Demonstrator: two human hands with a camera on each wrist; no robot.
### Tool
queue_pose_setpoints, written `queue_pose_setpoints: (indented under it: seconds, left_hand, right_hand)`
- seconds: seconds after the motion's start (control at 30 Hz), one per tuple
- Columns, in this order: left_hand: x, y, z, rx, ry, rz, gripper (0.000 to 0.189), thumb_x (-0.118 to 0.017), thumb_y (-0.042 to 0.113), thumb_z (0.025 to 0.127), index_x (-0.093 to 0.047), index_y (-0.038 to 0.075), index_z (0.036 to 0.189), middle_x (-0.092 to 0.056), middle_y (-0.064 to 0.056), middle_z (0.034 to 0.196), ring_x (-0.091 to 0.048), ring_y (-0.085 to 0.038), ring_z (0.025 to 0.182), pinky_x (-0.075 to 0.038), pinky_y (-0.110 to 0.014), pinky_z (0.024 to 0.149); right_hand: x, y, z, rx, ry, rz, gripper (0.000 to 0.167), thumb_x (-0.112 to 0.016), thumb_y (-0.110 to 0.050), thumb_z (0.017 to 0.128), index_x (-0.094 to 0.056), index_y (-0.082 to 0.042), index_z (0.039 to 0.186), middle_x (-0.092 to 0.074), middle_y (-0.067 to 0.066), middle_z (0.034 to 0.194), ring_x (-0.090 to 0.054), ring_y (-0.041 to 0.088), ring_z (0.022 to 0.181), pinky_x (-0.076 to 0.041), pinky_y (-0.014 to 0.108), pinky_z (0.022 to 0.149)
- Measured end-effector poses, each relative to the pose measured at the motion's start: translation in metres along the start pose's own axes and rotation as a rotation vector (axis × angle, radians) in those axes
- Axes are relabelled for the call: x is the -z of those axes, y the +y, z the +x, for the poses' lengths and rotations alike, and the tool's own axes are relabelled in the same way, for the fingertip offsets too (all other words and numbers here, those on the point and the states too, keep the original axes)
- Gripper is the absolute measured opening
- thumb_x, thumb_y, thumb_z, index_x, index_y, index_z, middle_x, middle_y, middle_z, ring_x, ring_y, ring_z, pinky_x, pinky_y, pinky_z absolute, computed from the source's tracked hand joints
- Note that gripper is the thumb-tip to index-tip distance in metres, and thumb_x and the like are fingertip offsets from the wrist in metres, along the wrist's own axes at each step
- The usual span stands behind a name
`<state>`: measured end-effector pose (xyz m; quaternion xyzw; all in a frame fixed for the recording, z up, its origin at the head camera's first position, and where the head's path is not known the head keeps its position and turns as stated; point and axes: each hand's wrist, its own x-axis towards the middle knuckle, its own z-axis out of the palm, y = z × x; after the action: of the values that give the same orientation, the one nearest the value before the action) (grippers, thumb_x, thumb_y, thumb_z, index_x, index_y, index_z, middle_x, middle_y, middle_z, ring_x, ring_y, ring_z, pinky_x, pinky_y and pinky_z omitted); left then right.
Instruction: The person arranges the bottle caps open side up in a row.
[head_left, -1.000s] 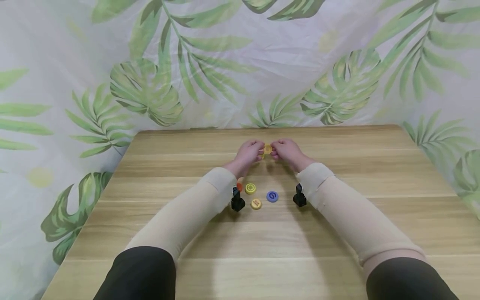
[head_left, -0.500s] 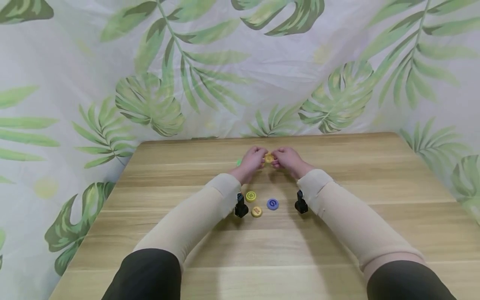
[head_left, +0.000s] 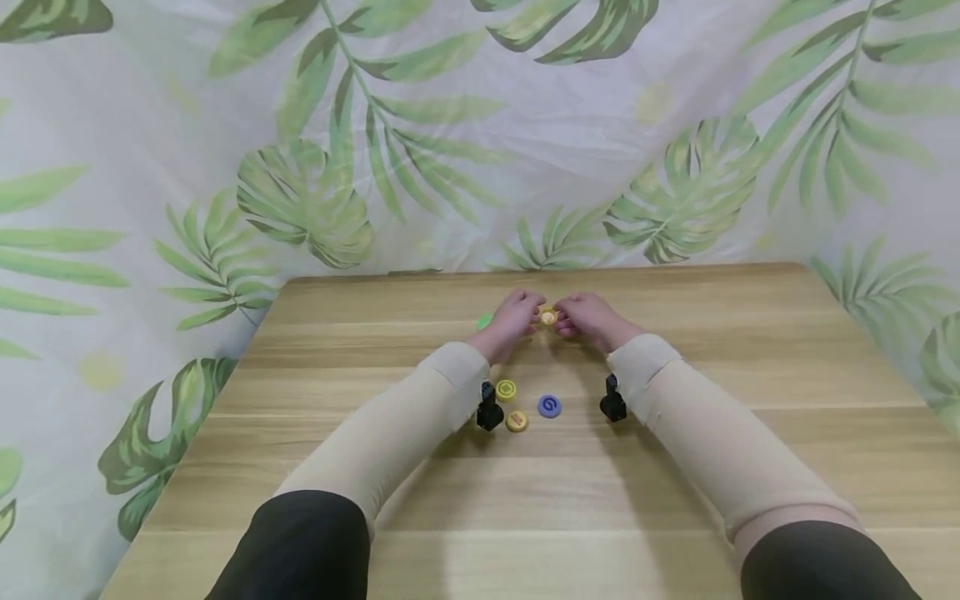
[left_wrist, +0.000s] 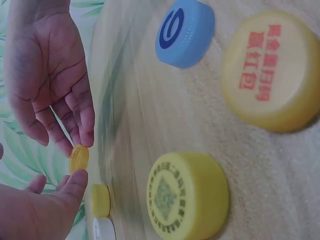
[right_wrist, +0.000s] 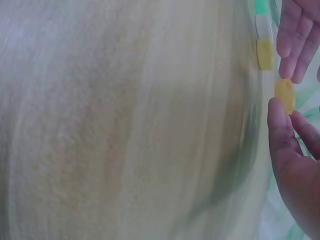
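Observation:
A small orange-yellow bottle cap (head_left: pixel 549 317) is held up between the two hands near the far side of the table. My right hand (head_left: pixel 594 318) pinches it by the edge, thumb and finger on either side in the right wrist view. My left hand (head_left: pixel 516 315) faces it from the other side; its fingers reach out fairly straight, and its thumb tip comes right at the cap (left_wrist: pixel 79 159) in the left wrist view. Beyond the hands, a yellow cap (right_wrist: pixel 265 54), a white cap (right_wrist: pixel 262 26) and a green cap (right_wrist: pixel 261 6) stand in a row on the table.
Closer to the body lie a blue cap (head_left: pixel 549 406), a yellow cap with a printed code (head_left: pixel 506 390) and a pale orange cap with red characters (head_left: pixel 517 421). Black wrist cameras (head_left: pixel 490 408) hang under both sleeves. A leaf-print cloth (head_left: pixel 420 125) rises behind the table edge.
The hands have drawn slightly apart, and the cap has turned between them, staying with the right hand. The head view has shifted, with the green cap coming into sight beside the left hand.

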<state>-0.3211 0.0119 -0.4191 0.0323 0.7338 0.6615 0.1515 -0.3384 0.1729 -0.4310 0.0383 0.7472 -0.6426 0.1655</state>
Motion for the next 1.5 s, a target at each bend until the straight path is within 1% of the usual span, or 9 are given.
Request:
queue_pose_setpoints:
  seconds: [0.3, 0.4, 0.6, 0.73, 0.87, 1.0, 1.13, 1.27, 1.5]
  left_hand:
    - [-0.001, -0.001, -0.005, 0.004, 0.037, 0.168, 0.03, -0.052, 0.022, 0.106, -0.053, 0.0, 0.127, -0.057, -0.019, 0.13, -0.055, -0.037, 0.118, -0.048, -0.038, 0.095]
    - [-0.001, -0.003, -0.006, 0.019, 0.037, 0.178, 0.03, -0.053, 0.02, 0.105, -0.053, -0.001, 0.126, -0.058, -0.019, 0.125, -0.057, -0.035, 0.114, -0.049, -0.033, 0.089]
    - [-0.003, -0.005, -0.006, 0.016, 0.014, 0.171, 0.031, -0.053, 0.021, 0.105, -0.054, -0.003, 0.125, -0.059, -0.025, 0.119, -0.054, -0.025, 0.095, -0.044, -0.028, 0.077]
    - [-0.001, -0.006, -0.007, 0.027, 0.027, 0.171, 0.032, -0.05, 0.023, 0.108, -0.055, -0.002, 0.127, -0.057, -0.025, 0.127, -0.054, -0.025, 0.099, -0.047, -0.033, 0.085]
    - [0.006, -0.007, -0.006, 0.01, 0.058, 0.086, 0.036, -0.046, 0.022, 0.109, -0.052, -0.004, 0.134, -0.052, -0.026, 0.14, -0.054, -0.035, 0.12, -0.049, -0.042, 0.102]
    - [0.02, -0.009, -0.006, -0.004, 0.088, 0.003, 0.041, -0.042, 0.019, 0.109, -0.048, -0.008, 0.139, -0.046, -0.027, 0.146, -0.05, -0.038, 0.131, -0.048, -0.045, 0.107]
    - [0.032, -0.015, -0.01, 0.005, 0.112, 0.008, 0.037, -0.043, 0.017, 0.108, -0.05, -0.008, 0.134, -0.05, -0.027, 0.14, -0.052, -0.035, 0.124, -0.049, -0.044, 0.104]
    - [0.043, -0.02, -0.016, 0.016, 0.136, 0.03, 0.029, -0.048, 0.015, 0.107, -0.053, -0.005, 0.126, -0.054, -0.024, 0.13, -0.055, -0.033, 0.116, -0.051, -0.044, 0.1]
    - [0.06, -0.022, -0.027, 0.057, 0.131, 0.018, 0.028, -0.047, 0.013, 0.107, -0.051, -0.004, 0.128, -0.054, -0.018, 0.122, -0.055, -0.025, 0.104, -0.052, -0.039, 0.097]
  right_hand:
    - [-0.005, 0.003, 0.001, -0.037, -0.002, 0.01, 0.021, -0.046, -0.006, 0.107, -0.053, 0.011, 0.117, -0.057, 0.01, 0.093, -0.061, 0.008, 0.069, -0.055, 0.016, 0.066]
    - [-0.006, 0.004, 0.0, -0.057, -0.014, 0.006, 0.023, -0.045, -0.007, 0.107, -0.053, 0.011, 0.119, -0.058, 0.009, 0.092, -0.061, 0.008, 0.07, -0.056, 0.016, 0.067]
    - [-0.004, 0.004, -0.005, -0.065, -0.006, -0.033, 0.031, -0.044, -0.008, 0.106, -0.053, 0.013, 0.127, -0.06, 0.006, 0.091, -0.061, 0.006, 0.071, -0.056, 0.017, 0.068]
    - [-0.005, 0.003, -0.004, -0.087, -0.005, -0.034, 0.028, -0.044, -0.009, 0.106, -0.053, 0.011, 0.124, -0.061, 0.006, 0.092, -0.061, 0.008, 0.073, -0.055, 0.017, 0.071]
    - [-0.006, 0.004, -0.003, -0.101, 0.003, -0.012, 0.026, -0.043, -0.009, 0.106, -0.052, 0.01, 0.122, -0.059, 0.006, 0.091, -0.06, 0.007, 0.072, -0.055, 0.017, 0.069]
    - [-0.007, 0.001, -0.005, -0.1, 0.019, -0.048, 0.023, -0.044, -0.009, 0.105, -0.053, 0.009, 0.118, -0.059, 0.004, 0.086, -0.059, 0.006, 0.069, -0.055, 0.016, 0.066]
    - [-0.008, -0.001, -0.006, -0.108, 0.013, -0.079, 0.019, -0.045, -0.009, 0.105, -0.054, 0.007, 0.113, -0.059, 0.004, 0.083, -0.057, 0.007, 0.068, -0.054, 0.015, 0.065]
    - [-0.011, 0.0, -0.004, -0.112, 0.01, -0.07, 0.023, -0.046, -0.008, 0.104, -0.054, 0.009, 0.117, -0.059, 0.005, 0.086, -0.058, 0.007, 0.07, -0.054, 0.015, 0.066]
    - [-0.011, 0.001, -0.002, -0.113, 0.0, -0.067, 0.028, -0.046, -0.009, 0.104, -0.053, 0.01, 0.123, -0.059, 0.007, 0.097, -0.059, 0.008, 0.077, -0.055, 0.017, 0.072]
